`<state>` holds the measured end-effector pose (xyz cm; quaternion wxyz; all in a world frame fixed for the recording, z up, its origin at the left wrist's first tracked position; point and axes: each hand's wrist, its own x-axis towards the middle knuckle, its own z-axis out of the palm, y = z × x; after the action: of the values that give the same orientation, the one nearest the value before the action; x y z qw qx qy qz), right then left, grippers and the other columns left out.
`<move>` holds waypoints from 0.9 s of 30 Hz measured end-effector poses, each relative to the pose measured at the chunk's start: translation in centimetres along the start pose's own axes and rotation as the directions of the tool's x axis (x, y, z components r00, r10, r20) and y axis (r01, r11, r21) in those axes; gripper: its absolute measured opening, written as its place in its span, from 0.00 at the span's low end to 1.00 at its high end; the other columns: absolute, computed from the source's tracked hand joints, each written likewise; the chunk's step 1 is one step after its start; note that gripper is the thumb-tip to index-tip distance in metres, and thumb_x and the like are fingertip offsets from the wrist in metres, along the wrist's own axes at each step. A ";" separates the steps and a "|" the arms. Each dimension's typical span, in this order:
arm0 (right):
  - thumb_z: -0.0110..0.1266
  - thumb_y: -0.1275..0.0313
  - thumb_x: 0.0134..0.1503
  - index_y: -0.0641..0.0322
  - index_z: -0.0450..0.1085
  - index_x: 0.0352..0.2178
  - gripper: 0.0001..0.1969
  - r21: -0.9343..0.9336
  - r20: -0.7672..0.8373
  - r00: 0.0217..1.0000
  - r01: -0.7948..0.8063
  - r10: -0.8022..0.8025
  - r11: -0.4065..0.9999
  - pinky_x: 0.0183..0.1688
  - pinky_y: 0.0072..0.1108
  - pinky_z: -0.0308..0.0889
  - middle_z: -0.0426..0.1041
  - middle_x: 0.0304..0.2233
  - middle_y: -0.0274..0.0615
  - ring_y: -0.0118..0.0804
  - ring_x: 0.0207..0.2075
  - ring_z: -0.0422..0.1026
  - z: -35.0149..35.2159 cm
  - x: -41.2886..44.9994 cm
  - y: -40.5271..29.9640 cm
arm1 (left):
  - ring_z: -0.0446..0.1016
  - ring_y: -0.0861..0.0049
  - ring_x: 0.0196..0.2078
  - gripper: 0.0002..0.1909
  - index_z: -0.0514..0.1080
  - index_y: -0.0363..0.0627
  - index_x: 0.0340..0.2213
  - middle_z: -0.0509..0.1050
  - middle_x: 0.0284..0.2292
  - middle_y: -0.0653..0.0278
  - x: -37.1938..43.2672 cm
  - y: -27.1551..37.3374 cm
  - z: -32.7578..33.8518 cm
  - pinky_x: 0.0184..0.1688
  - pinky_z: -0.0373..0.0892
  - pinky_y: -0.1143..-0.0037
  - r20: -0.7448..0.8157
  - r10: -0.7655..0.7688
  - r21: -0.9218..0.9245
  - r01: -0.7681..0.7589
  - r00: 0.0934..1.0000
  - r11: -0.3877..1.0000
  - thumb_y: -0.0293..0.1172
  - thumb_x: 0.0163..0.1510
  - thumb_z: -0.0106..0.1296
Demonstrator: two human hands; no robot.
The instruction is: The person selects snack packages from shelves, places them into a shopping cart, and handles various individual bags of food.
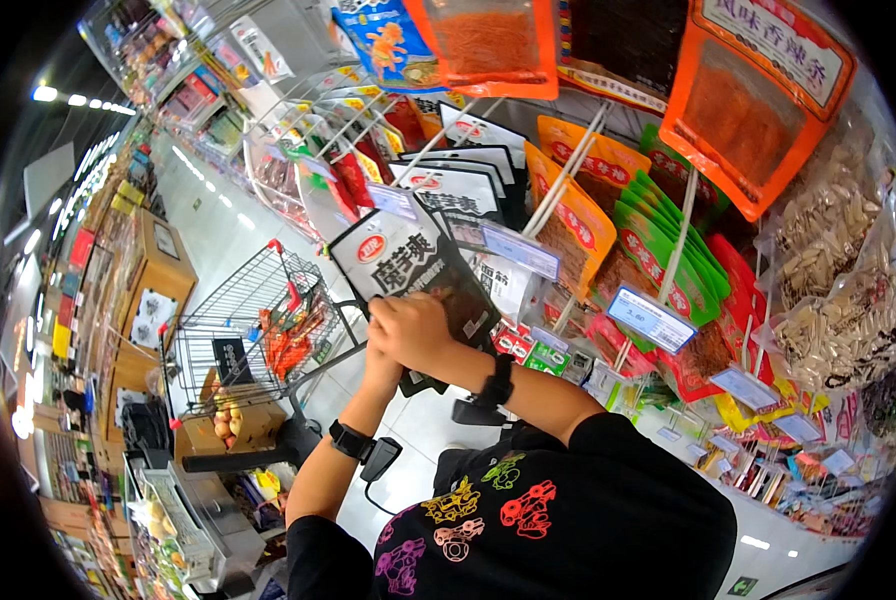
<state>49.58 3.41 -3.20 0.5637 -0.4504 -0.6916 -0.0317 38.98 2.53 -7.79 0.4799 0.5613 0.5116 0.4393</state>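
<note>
Black-and-white snack packets [407,259] are held in front of my chest, at least two of them overlapping. My right hand [410,330] lies over their lower left part with its fingers bent on them. My left hand [380,367] is just below it at the packets' edge, its fingers mostly hidden behind the right hand and the packets. Both wrists wear black straps with small devices. Similar white-topped packets [455,184] hang on rack hooks just beyond. Orange packets [568,217] and green packets [665,255] hang to their right.
A wire shopping cart [245,322] with red packaged goods stands to the left. Large orange-edged bags [755,97] hang high at the right, near clear bags [830,300] of seeds. Price tags [650,319] stick out from the hooks. Cardboard boxes [155,270] stand beyond the cart.
</note>
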 end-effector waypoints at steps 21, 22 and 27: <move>0.34 0.77 0.46 0.67 0.61 0.26 0.08 0.733 0.618 0.611 -0.676 0.495 -0.080 0.30 0.12 0.61 0.67 0.25 0.36 0.21 0.26 0.65 -4.7 -5.4 1.9 | 0.68 0.82 0.28 0.08 0.67 0.39 0.32 0.70 0.29 0.67 -6.3 -5.9 -6.5 0.30 0.65 0.80 -0.009 -0.255 -0.241 0.245 0.967 0.939 0.26 0.48 0.43; 0.34 0.77 0.46 0.67 0.61 0.26 0.08 0.728 0.622 0.609 -0.681 0.493 -0.079 0.30 0.12 0.61 0.67 0.25 0.36 0.21 0.26 0.65 -4.6 -5.4 1.3 | 0.65 0.86 0.21 0.09 0.68 0.35 0.25 0.69 0.18 0.68 -6.1 -6.9 -6.3 0.23 0.61 0.81 -0.168 -0.186 -0.085 0.174 0.968 0.981 0.29 0.47 0.43; 0.40 0.80 0.45 0.62 0.52 0.14 0.09 0.554 0.382 0.826 -0.564 0.415 0.613 0.18 0.14 0.47 0.51 0.13 0.29 0.18 0.16 0.50 -2.6 -6.9 -0.9 | 0.65 0.57 0.18 0.08 0.67 0.36 0.26 0.65 0.16 0.47 -6.6 -3.9 -5.1 0.21 0.60 0.70 -0.240 0.070 0.421 0.038 0.968 0.906 0.29 0.45 0.43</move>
<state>50.64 -2.63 -7.43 0.5911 -0.4009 -0.5649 0.4132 32.74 -3.55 -10.83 0.2754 0.5962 0.6459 0.3892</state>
